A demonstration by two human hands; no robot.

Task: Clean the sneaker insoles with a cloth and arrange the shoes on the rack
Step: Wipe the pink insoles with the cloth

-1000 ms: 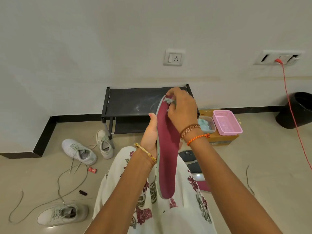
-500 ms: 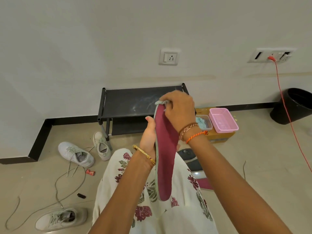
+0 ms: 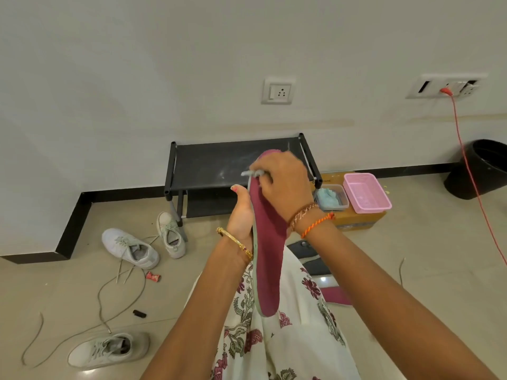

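Fingers (image 3: pixel 263 180) of my right hand (image 3: pixel 282 185) pinch a small grey cloth (image 3: pixel 251 173) against the toe end of the maroon insole (image 3: pixel 267 250); left hand (image 3: pixel 241 215) grips the insole's edge from behind, thumb up, keeping it upright over my lap so the cloth can rub it, I'd say. Below my right wrist a second maroon insole (image 3: pixel 336 295) lies on the floor, probably waiting its turn. Left of the fingers three white sneakers sit scattered: nearest one (image 3: pixel 108 349), two more (image 3: pixel 131 248) (image 3: pixel 170 234) by the rack. Just behind the fingers stands the black rack (image 3: pixel 214 163), no shoes visible on it. Right of them, a pink basket (image 3: pixel 366 192) on a box.
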